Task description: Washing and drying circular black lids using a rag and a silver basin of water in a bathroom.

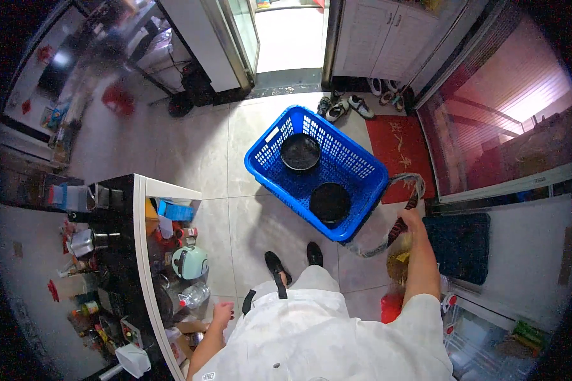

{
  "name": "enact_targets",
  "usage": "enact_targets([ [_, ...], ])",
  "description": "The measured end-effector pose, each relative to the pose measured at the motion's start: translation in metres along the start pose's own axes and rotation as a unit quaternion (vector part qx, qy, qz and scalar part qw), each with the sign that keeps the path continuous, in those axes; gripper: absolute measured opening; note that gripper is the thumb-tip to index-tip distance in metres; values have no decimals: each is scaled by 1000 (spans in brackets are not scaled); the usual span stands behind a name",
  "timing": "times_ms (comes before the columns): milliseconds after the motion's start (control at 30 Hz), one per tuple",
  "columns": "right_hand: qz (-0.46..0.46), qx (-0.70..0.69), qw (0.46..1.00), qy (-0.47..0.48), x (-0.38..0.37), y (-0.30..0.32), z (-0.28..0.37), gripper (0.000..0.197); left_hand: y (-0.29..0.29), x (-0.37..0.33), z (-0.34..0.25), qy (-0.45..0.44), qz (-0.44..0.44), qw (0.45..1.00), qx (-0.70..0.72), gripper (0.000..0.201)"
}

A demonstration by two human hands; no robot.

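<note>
A large blue plastic basket [285,192] with slotted walls sits on the tiled floor in front of my feet, turned at an angle. Two round dark pans lie inside: one black pan [300,152] at the far end, another pan [330,202] nearer me. My right hand [412,218] is closed around a looped rope handle [397,233], dark red and black with clear plastic wrapped on it, which joins the basket's right end. Down at my left side hangs my left hand [223,313], its fingers curled with nothing visible in them.
Several shoes [346,109] lie beyond the basket, next to a red mat [394,140]. An open doorway [292,47] is straight ahead. On the left stands a shelf unit [140,254] with a mint-green appliance [190,261] and a clear bottle [195,295]. A dark folded panel [457,247] leans at right.
</note>
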State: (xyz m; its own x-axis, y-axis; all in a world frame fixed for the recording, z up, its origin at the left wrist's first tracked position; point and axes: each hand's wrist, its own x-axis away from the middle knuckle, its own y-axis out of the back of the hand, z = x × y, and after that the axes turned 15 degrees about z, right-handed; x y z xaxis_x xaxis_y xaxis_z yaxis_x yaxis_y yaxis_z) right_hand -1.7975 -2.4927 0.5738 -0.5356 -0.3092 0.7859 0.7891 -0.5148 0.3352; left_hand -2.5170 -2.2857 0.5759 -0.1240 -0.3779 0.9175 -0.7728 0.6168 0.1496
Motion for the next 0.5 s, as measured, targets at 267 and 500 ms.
enact_targets([
  [267, -23, 158, 985, 62, -119, 79, -65, 67, -36, 2, 8, 31, 3, 999, 7, 17],
  [500, -63, 268, 961, 26, -129, 65, -20, 30, -54, -5, 9, 32, -14, 999, 34, 16],
])
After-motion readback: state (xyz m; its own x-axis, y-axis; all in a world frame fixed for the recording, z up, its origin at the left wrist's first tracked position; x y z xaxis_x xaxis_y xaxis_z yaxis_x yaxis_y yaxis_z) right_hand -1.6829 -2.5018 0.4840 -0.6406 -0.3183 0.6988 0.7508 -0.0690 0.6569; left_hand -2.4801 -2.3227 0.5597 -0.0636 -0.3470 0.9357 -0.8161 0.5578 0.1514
